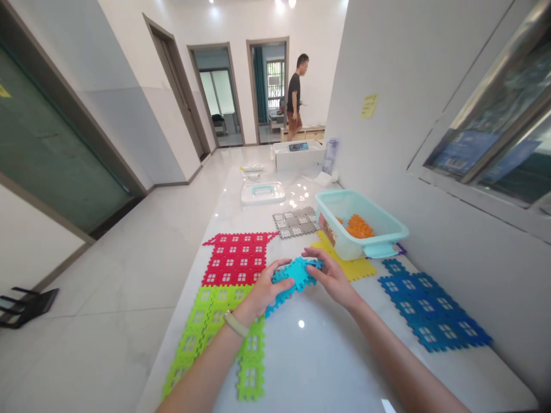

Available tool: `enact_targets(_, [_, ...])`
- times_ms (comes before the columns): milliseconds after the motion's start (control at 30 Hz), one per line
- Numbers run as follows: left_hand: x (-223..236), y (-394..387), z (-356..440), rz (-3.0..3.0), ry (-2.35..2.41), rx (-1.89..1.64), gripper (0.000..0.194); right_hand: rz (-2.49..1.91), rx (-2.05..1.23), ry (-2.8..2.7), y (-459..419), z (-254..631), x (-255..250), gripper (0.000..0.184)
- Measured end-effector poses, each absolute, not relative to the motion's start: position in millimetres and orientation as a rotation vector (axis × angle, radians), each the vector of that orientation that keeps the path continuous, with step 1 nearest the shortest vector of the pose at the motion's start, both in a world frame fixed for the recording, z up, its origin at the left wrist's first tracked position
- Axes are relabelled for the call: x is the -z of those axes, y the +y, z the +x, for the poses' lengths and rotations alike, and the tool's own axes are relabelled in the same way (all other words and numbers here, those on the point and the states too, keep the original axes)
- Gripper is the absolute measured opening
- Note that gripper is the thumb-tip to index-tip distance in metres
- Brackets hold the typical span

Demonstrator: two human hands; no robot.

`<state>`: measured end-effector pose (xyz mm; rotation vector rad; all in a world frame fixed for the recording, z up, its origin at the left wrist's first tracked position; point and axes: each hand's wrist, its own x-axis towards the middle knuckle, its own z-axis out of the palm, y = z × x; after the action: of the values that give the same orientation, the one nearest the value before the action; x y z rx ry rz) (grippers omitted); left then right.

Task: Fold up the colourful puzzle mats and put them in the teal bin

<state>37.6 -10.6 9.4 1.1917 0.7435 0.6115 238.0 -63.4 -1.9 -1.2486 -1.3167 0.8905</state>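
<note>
Between my two hands, over the middle of the table, is a stack or joined group of light blue interlocking tiles (pixel 298 273) with toothed edges. My left hand (pixel 267 288) grips its left side, the thumb lying on top. On the right side, my right hand (pixel 332 276) has its thumb and fingers closed on the tiles' edge. Left of my hands lies a joined red tile panel (pixel 236 258) with window cut-outs, and a lime green tile panel (pixel 206 315) borders it on the near side, partly behind my left forearm.
A pale turquoise bin (pixel 383 229) holds orange tiles (pixel 359 226). Around it lie yellow (pixel 359 268), grey (pixel 297 222) and dark blue (pixel 430 307) tile panels. Farther back are a clear lid (pixel 262 193) and a white box (pixel 297 158). A person (pixel 294 97) stands beyond the table.
</note>
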Motion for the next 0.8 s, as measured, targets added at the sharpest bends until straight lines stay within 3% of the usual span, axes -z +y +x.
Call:
enact_targets(133, [-5.3, -11.5, 42.0, 1.161, 0.776, -0.537, 0.074, -1.322, -0.82, -1.376, -69.1, 236.9, -1.9, 0.043])
enact_targets(333, [-2.4, -12.3, 40.2, 1.338, 0.869, -0.595, 0.051, -1.233, -0.735, -1.318, -70.1, 231.9, -0.6, 0.023])
enact_targets(600, [-5.1, -16.5, 38.8, 1.192, 0.712, -0.556, 0.046, -1.02, -1.278, -0.77, -66.8, 233.6, 0.3, 0.022])
enact_targets(800, [-2.8, -18.0, 39.4, 1.026, 0.657, -0.499, 0.05, -0.915, -1.441, -0.626, -66.4, 234.1, 0.9, 0.02])
